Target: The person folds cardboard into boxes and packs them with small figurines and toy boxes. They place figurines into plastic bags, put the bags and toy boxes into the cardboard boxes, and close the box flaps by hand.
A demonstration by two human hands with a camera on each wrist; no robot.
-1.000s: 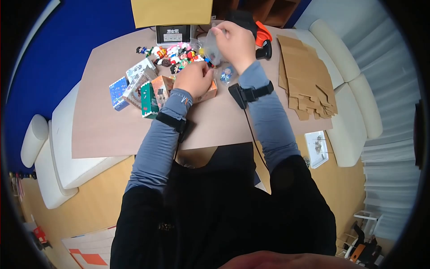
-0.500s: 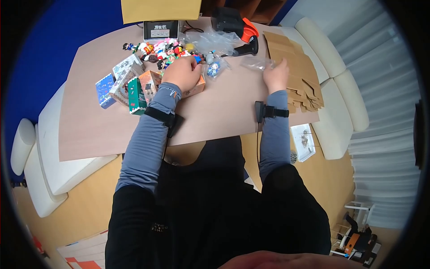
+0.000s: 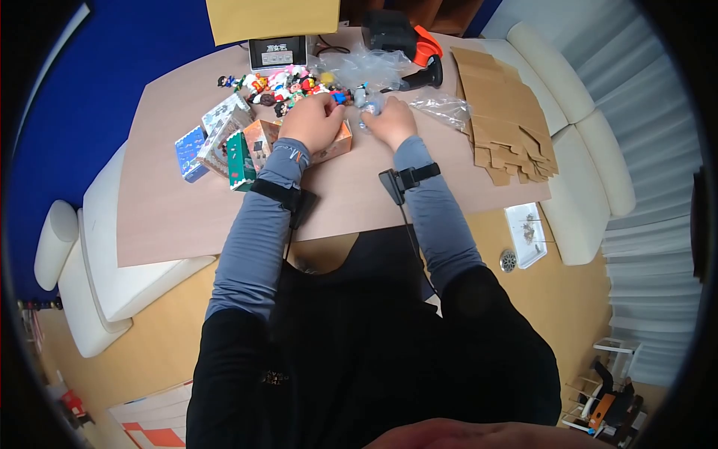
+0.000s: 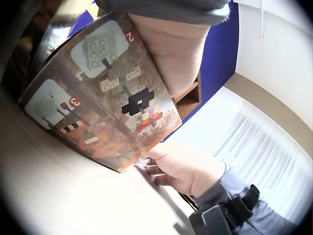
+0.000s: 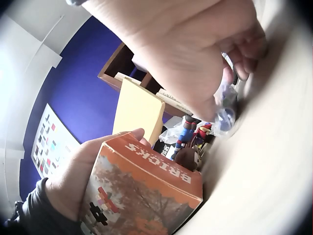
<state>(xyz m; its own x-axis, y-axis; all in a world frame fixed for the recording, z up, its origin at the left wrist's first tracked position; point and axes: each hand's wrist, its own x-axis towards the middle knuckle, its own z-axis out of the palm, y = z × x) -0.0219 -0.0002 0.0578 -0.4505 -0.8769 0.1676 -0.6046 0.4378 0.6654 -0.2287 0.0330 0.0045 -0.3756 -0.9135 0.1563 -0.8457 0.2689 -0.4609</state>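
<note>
My left hand grips an orange brick-set box from its left side, with fingers bent at its far edge. The word BRICKS shows on the box in the right wrist view. My right hand pinches a small blue figure in a clear bag, low over the table just right of the box. Part of this bag is hidden by the fingers. Colourful toy figures lie in a heap beyond my left hand. A figure with blue legs shows close behind the box in the right wrist view.
More small boxes, including a green one and a blue one, stand left of my left hand. Clear plastic bags lie at the back, another bag at right. Flattened cardboard covers the table's right side.
My right hand lifted away with a clear bag, carried it right and left it beside the cardboard. It came back left to the bagged blue figure. My left hand has stayed at the box.
</note>
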